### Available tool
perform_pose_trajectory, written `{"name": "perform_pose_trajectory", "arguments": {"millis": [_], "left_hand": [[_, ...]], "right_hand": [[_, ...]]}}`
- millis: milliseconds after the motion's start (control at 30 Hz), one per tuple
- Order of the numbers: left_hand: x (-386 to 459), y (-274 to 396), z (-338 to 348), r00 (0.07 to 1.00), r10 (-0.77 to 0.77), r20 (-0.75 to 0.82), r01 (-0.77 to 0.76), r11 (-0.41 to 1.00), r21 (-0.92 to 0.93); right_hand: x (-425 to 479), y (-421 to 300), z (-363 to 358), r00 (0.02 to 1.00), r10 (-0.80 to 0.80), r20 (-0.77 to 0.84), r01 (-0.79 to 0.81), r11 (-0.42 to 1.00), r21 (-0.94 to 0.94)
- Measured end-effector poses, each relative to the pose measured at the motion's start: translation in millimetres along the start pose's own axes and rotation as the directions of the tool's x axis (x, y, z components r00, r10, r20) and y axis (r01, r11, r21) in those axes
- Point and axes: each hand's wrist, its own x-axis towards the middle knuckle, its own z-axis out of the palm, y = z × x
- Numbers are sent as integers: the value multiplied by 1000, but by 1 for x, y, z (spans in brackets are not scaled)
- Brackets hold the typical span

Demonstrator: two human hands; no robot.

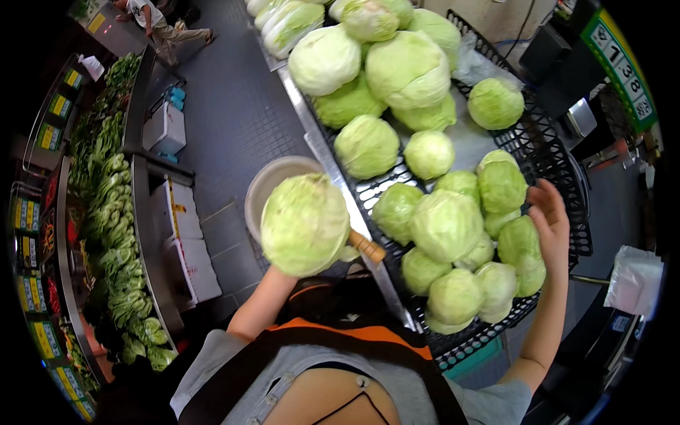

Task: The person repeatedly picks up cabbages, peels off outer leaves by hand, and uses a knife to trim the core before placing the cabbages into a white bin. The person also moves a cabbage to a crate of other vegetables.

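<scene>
A large pale green cabbage is held up in front of my body. It rests on my left hand, whose fingers are hidden beneath it. A wooden handle, perhaps of a knife, pokes out beside this cabbage over the metal edge of the stand; its other end is out of sight. My right hand is at the right side of the black plastic crate, fingers apart. It is beside an upper cabbage and a longer one; contact is hard to make out.
More cabbages are heaped at the far end, beyond a metal rim. Below the held cabbage, a round pale tub stands on the tiled floor. Leafy greens line a left shelf above white foam boxes. A person is farther off.
</scene>
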Motion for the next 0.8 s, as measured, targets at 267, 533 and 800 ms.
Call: {"name": "perform_pose_trajectory", "arguments": {"millis": [267,533,800], "left_hand": [[-7,66,-19,1000,-22,22,27,963,-268],[-37,156,-84,980,128,-153,-156,970,-187],[-52,231,-140,977,11,-214,-104,899,-426]], "right_hand": [[-13,-93,277,631,-22,775,337,908,-248],[-9,-76,395,860,238,452,-351,918,186],[-53,-84,525,906,-25,423,-72,974,213]]}}
